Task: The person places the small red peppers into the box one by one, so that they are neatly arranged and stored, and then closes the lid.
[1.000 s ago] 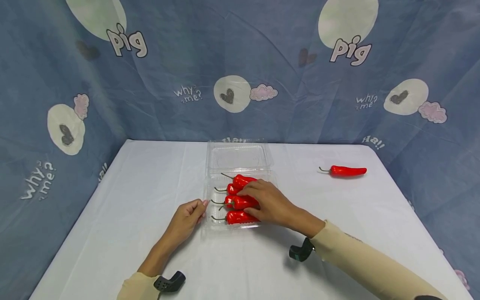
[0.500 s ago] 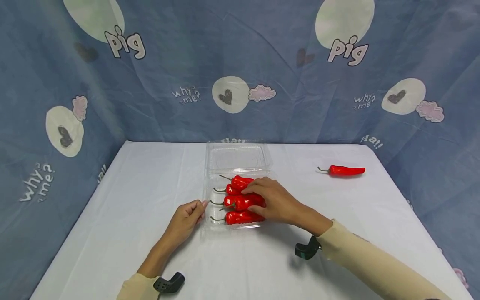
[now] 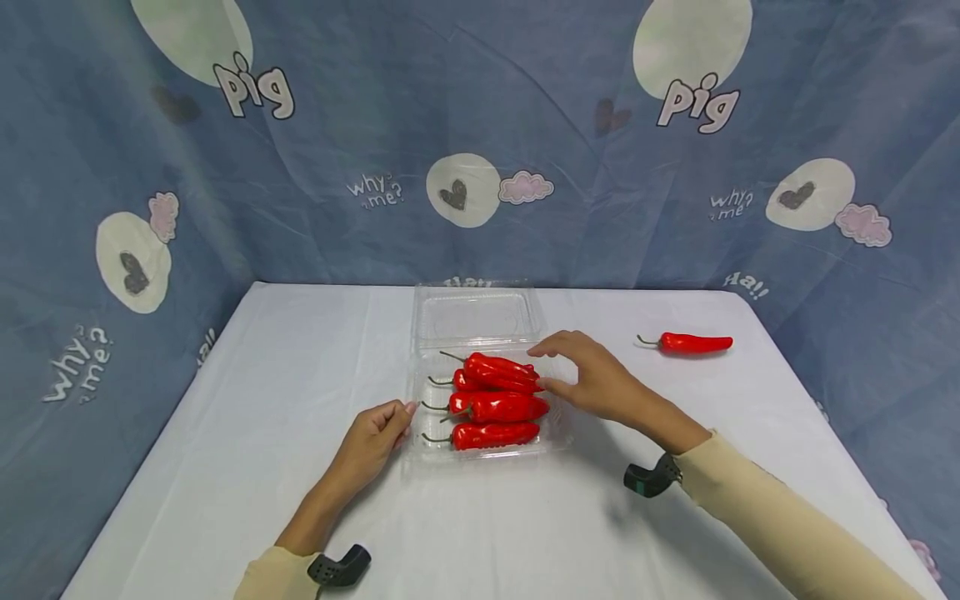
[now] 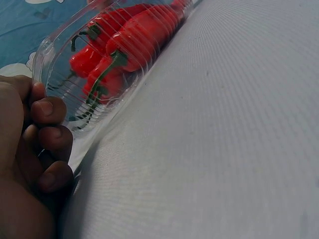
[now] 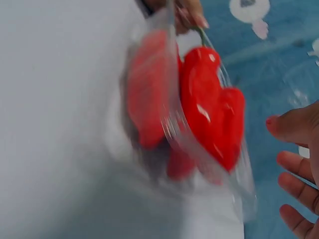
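A clear plastic clamshell container (image 3: pixel 555 433) lies on the table with its lid folded back. Several red chili peppers (image 3: pixel 495 436) fill its base, stems pointing left, some stacked on others. At the container's left edge, my left hand (image 3: pixel 377 431) pinches the rim between thumb and curled fingers; the left wrist view shows the fingers (image 4: pixel 56 142) at the plastic wall. My right hand (image 3: pixel 600 377) hovers by the peppers' right tips, thumb and fingers spread. In the right wrist view, a gap shows between its thumb (image 5: pixel 289 127) and the peppers (image 5: pixel 212 107).
Another red chili pepper (image 3: pixel 693 343) lies alone at the back right of the table. The raised lid (image 3: pixel 476 317) reaches toward the back edge. A blue printed cloth (image 3: pixel 480 108) hangs behind and around the white table (image 3: pixel 247 400).
My right hand has let go of a pepper atop the others and moved right and back, fingers spreading. That pepper slid right first. The left hand stays at the rim.
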Motion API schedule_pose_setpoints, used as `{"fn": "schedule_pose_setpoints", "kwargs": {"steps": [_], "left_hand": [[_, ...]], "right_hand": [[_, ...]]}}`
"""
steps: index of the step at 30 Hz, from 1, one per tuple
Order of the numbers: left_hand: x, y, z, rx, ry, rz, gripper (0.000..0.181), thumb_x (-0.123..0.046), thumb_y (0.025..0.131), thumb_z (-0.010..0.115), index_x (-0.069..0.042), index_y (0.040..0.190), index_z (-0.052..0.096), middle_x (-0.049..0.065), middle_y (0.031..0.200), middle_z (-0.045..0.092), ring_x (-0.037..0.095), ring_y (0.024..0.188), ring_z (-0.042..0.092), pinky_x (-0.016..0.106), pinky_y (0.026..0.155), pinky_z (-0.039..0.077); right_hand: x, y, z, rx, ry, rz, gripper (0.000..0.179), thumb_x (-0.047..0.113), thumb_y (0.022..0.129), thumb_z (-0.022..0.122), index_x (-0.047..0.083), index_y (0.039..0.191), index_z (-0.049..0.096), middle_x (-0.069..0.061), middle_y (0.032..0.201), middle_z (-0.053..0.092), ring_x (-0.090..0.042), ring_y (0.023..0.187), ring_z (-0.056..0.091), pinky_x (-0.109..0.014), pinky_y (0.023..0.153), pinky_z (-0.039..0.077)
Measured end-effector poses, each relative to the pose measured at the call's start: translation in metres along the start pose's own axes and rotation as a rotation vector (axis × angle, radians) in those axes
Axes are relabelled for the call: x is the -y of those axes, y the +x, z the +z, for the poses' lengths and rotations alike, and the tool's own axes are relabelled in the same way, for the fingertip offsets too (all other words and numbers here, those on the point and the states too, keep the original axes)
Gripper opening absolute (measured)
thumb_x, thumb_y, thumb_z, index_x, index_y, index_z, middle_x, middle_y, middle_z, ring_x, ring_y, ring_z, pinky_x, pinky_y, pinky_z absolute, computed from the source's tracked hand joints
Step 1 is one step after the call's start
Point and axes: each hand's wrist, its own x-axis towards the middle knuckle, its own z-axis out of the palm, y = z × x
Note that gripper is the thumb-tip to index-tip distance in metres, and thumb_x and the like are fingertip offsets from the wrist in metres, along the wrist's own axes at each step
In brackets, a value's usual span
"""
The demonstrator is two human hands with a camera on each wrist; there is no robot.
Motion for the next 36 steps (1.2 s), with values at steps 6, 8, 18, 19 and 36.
{"fn": "schedule_pose_setpoints", "kwargs": {"steps": [6, 8, 18, 19, 36], "left_hand": [[-0.021, -0.005, 0.0, 0.002, -0.001, -0.013, 0.037, -0.012, 0.105, 0.054, 0.0, 0.07, 0.052, -0.003, 0.059, 0.043, 0.004, 0.054, 0.037, 0.022, 0.051, 0.03], [-0.021, -0.005, 0.0, 0.0, 0.002, -0.011, 0.037, -0.012, 0.105, 0.054, -0.001, 0.07, 0.052, -0.003, 0.059, 0.043, 0.004, 0.054, 0.036, 0.022, 0.051, 0.03], [-0.018, -0.005, 0.001, -0.002, -0.018, -0.011, 0.038, -0.015, 0.105, 0.055, -0.001, 0.07, 0.051, -0.004, 0.059, 0.042, 0.004, 0.054, 0.036, 0.023, 0.05, 0.03], [-0.018, -0.005, 0.002, -0.002, -0.019, -0.009, 0.038, -0.015, 0.105, 0.055, -0.001, 0.07, 0.051, -0.004, 0.059, 0.042, 0.004, 0.054, 0.036, 0.023, 0.05, 0.03], [0.016, 0.004, 0.0, 0.001, -0.01, -0.011, 0.039, -0.024, 0.105, 0.056, -0.005, 0.071, 0.053, -0.004, 0.059, 0.044, 0.006, 0.054, 0.038, 0.025, 0.05, 0.032]], "right_hand": [[-0.023, -0.009, -0.023, -0.073, -0.056, 0.015, 0.046, 0.015, 0.085, 0.082, 0.021, 0.128, 0.066, -0.001, 0.123, 0.065, -0.021, 0.11, 0.057, -0.049, 0.093, 0.05], [-0.031, -0.013, -0.029, -0.087, -0.066, 0.042, 0.045, 0.017, 0.086, 0.082, 0.021, 0.128, 0.066, 0.0, 0.123, 0.065, -0.021, 0.11, 0.058, -0.049, 0.093, 0.05], [-0.083, -0.029, -0.056, -0.19, -0.068, 0.093, 0.042, 0.012, 0.087, 0.08, 0.014, 0.127, 0.067, -0.006, 0.123, 0.066, -0.03, 0.109, 0.06, -0.054, 0.092, 0.049], [-0.089, -0.031, -0.059, -0.199, -0.068, 0.109, 0.041, 0.011, 0.087, 0.079, 0.012, 0.127, 0.066, -0.007, 0.122, 0.066, -0.031, 0.109, 0.06, -0.055, 0.092, 0.048], [-0.168, -0.067, -0.095, -0.218, -0.143, 0.414, 0.043, 0.016, 0.094, 0.071, 0.004, 0.133, 0.059, -0.025, 0.135, 0.055, -0.045, 0.125, 0.047, -0.064, 0.102, 0.038]]}}
